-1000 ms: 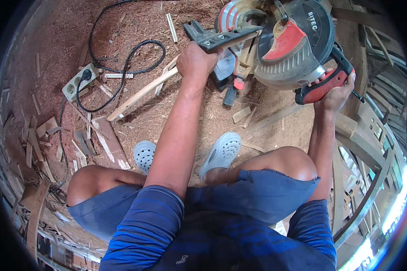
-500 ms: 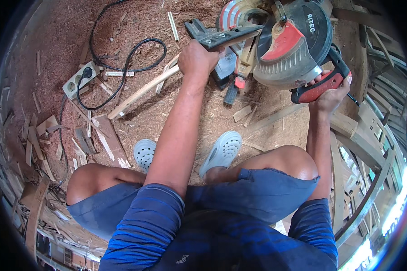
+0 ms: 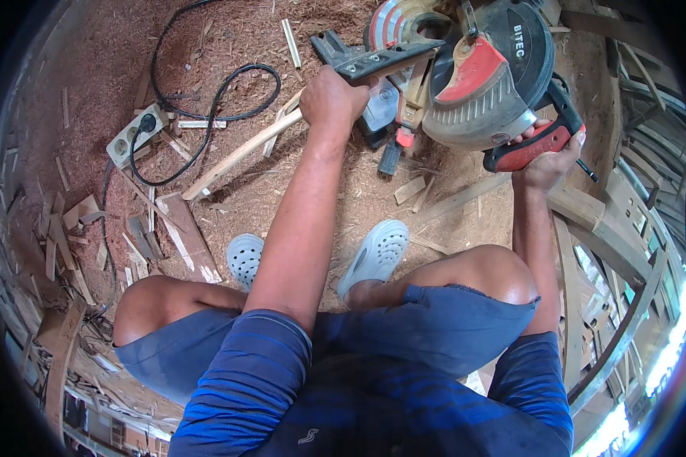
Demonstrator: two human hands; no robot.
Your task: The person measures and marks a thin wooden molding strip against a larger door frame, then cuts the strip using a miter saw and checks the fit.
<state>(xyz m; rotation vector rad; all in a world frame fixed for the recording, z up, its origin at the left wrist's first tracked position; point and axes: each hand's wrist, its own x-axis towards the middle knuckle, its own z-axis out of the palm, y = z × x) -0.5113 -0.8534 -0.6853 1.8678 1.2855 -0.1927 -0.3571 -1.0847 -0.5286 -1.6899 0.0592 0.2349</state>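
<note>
A miter saw (image 3: 530, 49) with a black and red body and a grey blade guard stands on the ground at the upper right. My right hand (image 3: 549, 160) is wrapped round its red and black handle (image 3: 530, 148). On the saw's left side, my left hand (image 3: 334, 103) is closed on a long thin wooden strip (image 3: 240, 160), pressing it along the black fence (image 3: 389, 61). The strip's near end slants down to the left, off the saw. A clamp with a red and black knob (image 3: 392, 152) sits at the front of the saw base. The blade is mostly hidden by the guard.
A white power strip (image 3: 133, 139) with a black plug and looping cable (image 3: 221, 99) lies on the sawdust at the left. Wood offcuts (image 3: 187, 236) are scattered around. Frames and planks (image 3: 625, 251) are piled on the right. My feet in pale clogs (image 3: 373, 255) are near the middle.
The saw's handle and guard have shifted slightly to the left with my right hand. My left hand and the wooden strip have stayed in place.
</note>
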